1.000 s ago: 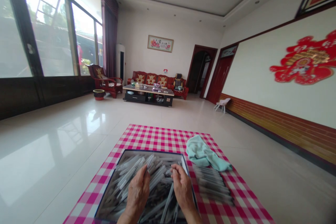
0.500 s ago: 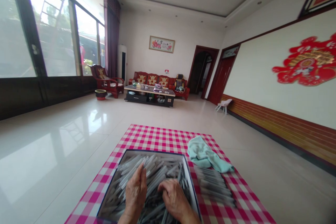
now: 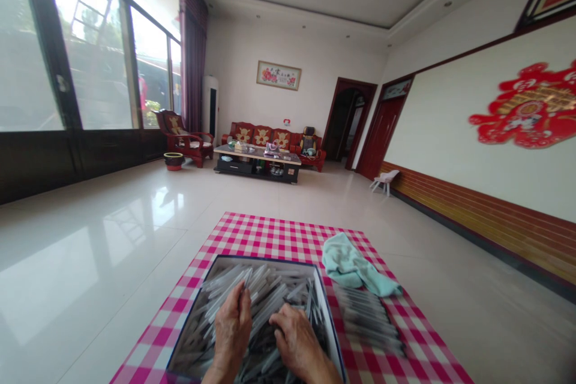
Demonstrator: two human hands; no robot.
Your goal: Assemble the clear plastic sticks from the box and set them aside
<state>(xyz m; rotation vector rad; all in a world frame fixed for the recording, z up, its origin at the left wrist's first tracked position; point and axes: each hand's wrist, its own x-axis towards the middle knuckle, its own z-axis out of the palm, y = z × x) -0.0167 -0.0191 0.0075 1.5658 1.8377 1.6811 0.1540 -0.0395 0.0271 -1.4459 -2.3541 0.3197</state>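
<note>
A shallow box (image 3: 330, 318) with a dark blue rim is full of loose pens (image 3: 265, 312) with clear, whitish barrels and some dark parts. My left hand (image 3: 233, 327) is over the middle of the box, fingers closed together, with pen ends showing at its fingertips. Just to its right, my right hand (image 3: 297, 336) is curled above the pens, its fingertips bent inward; what it grips, if anything, is hidden. A row of similar pens (image 3: 369, 318), somewhat blurred, lies side by side on the cloth right of the box.
A pale green towel (image 3: 355, 267) lies crumpled behind the row of pens. Pink-and-white checked cloth (image 3: 270, 234) covers the table. Farther off stand a low coffee table (image 3: 256, 165), a red wooden sofa (image 3: 261, 135), an armchair (image 3: 182, 138) and a small stool (image 3: 384, 181).
My right hand's fingers have shifted slightly up over the pens and curl a little differently. My left hand stays almost in place.
</note>
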